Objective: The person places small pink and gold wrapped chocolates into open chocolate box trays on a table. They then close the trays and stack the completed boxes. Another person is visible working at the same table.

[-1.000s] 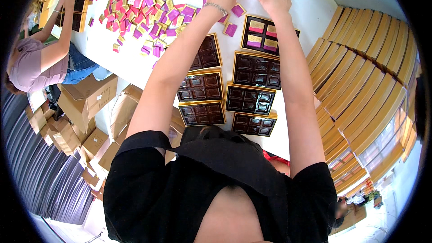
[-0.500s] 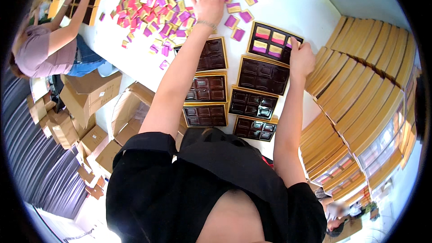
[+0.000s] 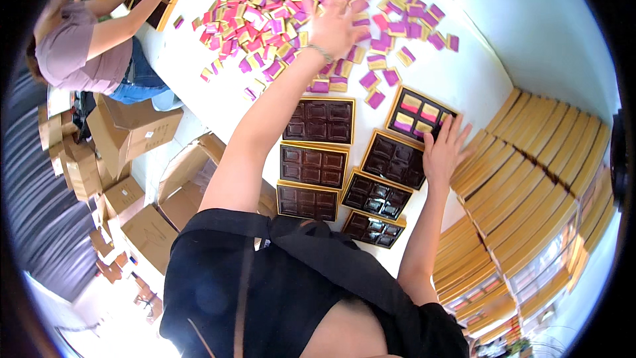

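Observation:
My left hand reaches over a heap of small wrapped pieces, gold with pink or purple. Motion blurs its fingers, but they look spread, and I see no piece held in them. Beside the near right corner of a dark six-compartment tray, my right hand is open with its fingers apart. Several wrapped pieces sit in this tray's compartments, while its right end shows dark, unfilled ones. Just nearer lies a gold-edged dark tray without pieces, partly next to my right hand.
More dark trays lie in two columns toward me. Tall stacks of gold-edged trays or boxes stand at the right. At the left, cardboard boxes crowd the floor, and another person works at the white table.
My right hand has let go of the tray's right side, and its fingers have spread. My left hand still hovers over the heap, now blurred. The whole view has shifted.

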The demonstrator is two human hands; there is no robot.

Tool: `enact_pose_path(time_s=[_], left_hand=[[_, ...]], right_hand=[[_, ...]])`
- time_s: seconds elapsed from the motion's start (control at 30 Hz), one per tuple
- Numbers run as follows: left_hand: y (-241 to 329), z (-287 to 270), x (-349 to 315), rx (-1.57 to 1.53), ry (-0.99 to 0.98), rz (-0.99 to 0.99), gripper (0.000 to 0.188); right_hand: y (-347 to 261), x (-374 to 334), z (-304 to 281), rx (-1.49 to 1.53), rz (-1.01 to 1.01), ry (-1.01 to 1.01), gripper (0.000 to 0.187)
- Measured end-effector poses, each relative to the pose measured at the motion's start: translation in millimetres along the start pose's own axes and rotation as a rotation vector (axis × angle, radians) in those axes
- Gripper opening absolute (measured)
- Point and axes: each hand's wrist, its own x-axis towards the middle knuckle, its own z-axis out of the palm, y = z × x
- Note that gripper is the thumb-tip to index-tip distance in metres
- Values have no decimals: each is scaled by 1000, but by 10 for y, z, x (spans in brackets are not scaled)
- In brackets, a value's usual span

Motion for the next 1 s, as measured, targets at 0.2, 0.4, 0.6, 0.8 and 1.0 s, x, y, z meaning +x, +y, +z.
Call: enact_pose_path(time_s=[0.2,0.4,0.6,0.8,1.0], left_hand=[[-1592,54,-634,-227,501,-805,58],[-1739,-246,-797,-286,622,-1023,51],[-3054,-43,-788,-341,619,-1136,64],[-3083,319,-1167,-241,366,-957,61],[-2758,345,-1000,-410,483,-621,65]], right_hand=[[-881,959,-325,1368,-80,211,42],[-2829,1935,-485,1710,51,-789,50],[-3274,1530,-550,1718,265,-599,55],[-3714,1462,-452,1543,-53,-531,43],[-4451,1725,-17,879,-301,-210,40]])
